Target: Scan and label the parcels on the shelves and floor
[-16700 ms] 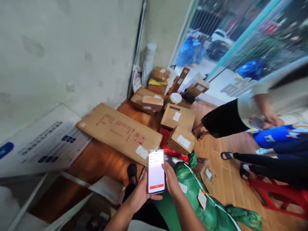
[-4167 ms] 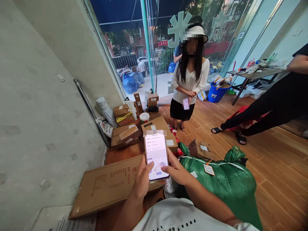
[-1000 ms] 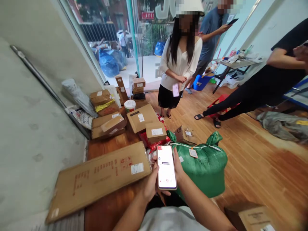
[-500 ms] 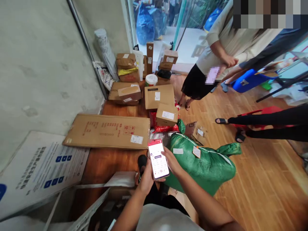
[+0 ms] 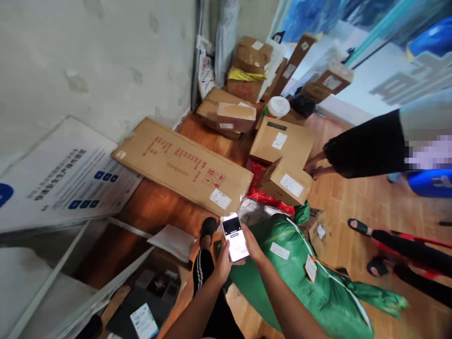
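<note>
Both my hands hold a smartphone (image 5: pixel 237 245) in front of me, its lit screen facing up. My left hand (image 5: pixel 223 264) wraps round its left side, with the thumb along the edge. On the other side, my right hand (image 5: pixel 253 246) grips the right edge, fingers partly hidden behind the phone. The screen is dark at the top and white below; its text is too small to read. Just beyond the phone lies a long flat cardboard box (image 5: pixel 183 165) with a white label. A big green sack (image 5: pixel 282 278) bulges beside my right forearm.
Cardboard boxes (image 5: pixel 282 141) and a white-lidded tub (image 5: pixel 277 107) are piled ahead. A printed board (image 5: pixel 63 169) leans at the left wall. Shelving with a labelled dark parcel (image 5: pixel 144 320) is at lower left. People's legs (image 5: pixel 399 240) show at right.
My view has turned left and tilted, so the boxes and sack appear slanted. The phone screen has changed, with a dark band at its top. Both hands still hold the phone.
</note>
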Action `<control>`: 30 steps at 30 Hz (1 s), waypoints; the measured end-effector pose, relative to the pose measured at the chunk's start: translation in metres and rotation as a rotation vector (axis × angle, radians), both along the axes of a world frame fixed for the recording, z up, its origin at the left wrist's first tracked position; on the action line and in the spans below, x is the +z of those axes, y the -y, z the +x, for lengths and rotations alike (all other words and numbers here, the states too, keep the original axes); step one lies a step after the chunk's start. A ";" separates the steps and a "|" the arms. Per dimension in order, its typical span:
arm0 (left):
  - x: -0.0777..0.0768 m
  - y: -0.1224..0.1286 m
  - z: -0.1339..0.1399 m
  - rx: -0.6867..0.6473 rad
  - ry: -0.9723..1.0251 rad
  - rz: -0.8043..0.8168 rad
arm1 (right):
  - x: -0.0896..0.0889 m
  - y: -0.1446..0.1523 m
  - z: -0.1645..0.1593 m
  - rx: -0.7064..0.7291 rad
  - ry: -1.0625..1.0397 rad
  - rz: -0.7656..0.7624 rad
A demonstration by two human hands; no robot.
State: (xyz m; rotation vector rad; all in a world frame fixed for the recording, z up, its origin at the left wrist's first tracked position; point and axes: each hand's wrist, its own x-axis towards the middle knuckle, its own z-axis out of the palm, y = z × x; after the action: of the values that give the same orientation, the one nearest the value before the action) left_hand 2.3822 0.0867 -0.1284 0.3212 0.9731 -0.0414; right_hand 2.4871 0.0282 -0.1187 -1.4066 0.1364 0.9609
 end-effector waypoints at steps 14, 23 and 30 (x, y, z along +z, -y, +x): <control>-0.128 -0.045 0.075 0.453 -0.049 -0.090 | -0.130 -0.079 0.079 0.351 -0.066 -0.117; -0.134 -0.048 0.075 0.472 -0.048 -0.051 | -0.137 -0.082 0.081 0.388 -0.015 -0.132; -0.133 -0.052 0.075 0.365 -0.097 -0.018 | -0.130 -0.087 0.084 0.380 0.011 -0.136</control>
State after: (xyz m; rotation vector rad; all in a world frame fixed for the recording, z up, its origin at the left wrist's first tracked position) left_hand 2.4568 0.1384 -0.2616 0.1220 1.1145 0.2692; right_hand 2.5714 0.1150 -0.2483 -1.5962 -0.0795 1.2741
